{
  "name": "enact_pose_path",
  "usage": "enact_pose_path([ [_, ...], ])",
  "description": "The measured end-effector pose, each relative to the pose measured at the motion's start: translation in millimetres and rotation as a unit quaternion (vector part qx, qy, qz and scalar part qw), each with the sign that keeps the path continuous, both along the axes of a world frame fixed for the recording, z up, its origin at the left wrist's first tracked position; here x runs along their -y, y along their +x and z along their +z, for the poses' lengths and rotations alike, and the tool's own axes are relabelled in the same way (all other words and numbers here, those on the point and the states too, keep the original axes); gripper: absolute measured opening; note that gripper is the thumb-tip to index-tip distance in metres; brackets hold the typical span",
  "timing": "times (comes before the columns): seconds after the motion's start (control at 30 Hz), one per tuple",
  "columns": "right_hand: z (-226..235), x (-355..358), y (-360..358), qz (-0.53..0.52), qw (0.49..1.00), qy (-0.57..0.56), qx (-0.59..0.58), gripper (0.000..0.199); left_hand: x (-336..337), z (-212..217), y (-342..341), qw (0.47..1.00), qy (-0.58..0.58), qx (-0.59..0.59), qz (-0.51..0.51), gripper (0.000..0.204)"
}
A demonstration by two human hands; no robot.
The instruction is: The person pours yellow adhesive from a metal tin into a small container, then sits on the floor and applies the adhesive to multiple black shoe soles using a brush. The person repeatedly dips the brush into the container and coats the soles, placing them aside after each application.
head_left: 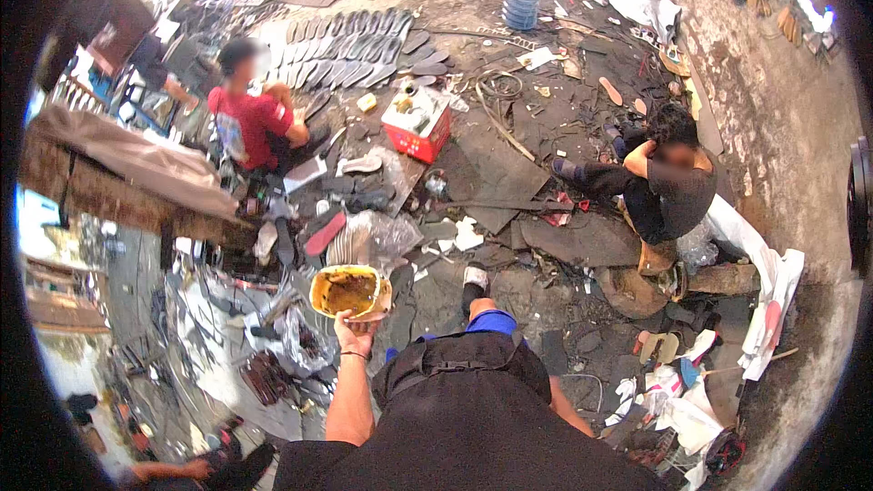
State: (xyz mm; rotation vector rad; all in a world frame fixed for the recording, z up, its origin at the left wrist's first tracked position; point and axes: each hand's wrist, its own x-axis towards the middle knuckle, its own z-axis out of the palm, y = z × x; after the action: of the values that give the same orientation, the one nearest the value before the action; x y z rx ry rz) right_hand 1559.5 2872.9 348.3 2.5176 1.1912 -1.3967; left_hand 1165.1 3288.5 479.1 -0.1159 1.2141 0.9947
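My left hand (356, 336) is closed on the near rim of a worn yellow plastic tub (317, 295), held out in front of my left side. Brown residue coats the inside of the tub. Close beyond it lie a red shoe sole (325, 234) and a stack of pale soles (349, 247), partly wrapped in clear plastic. On my right side a bit of bare skin (570, 411) shows beside my black shirt; my right hand itself is not visible.
A person in red (247, 127) sits at the left; another in black (677, 186) sits at the right. Between them stands a red crate (416, 138). Rows of dark soles (350, 45), a coiled hose (498, 84), a blue water jug (522, 4) and scraps cover the ground.
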Motion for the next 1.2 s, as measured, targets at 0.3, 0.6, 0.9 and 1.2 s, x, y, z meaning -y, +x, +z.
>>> enact_pose_path([
  [0.3, 173, -505, 237, -0.401, 0.825, 0.346, -0.198, 0.027, -121, -26, 106, 0.994, -0.079, -0.075, 0.016, 0.060],
  [0.6, 70, -678, 360, -0.458, 0.823, 0.253, -0.220, 0.020, -275, -88, 232, 0.990, -0.014, 0.082, 0.117, 0.059],
  [0.9, 82, -721, 506, -0.383, 0.906, 0.119, -0.137, 0.031, -653, -4, 418, 0.991, 0.121, 0.039, 0.044, 0.058],
  [1.2, 50, -1002, 734, -0.196, 0.971, -0.077, -0.113, 0.018, -931, -44, 621, 0.979, 0.068, 0.006, 0.191, 0.047],
])
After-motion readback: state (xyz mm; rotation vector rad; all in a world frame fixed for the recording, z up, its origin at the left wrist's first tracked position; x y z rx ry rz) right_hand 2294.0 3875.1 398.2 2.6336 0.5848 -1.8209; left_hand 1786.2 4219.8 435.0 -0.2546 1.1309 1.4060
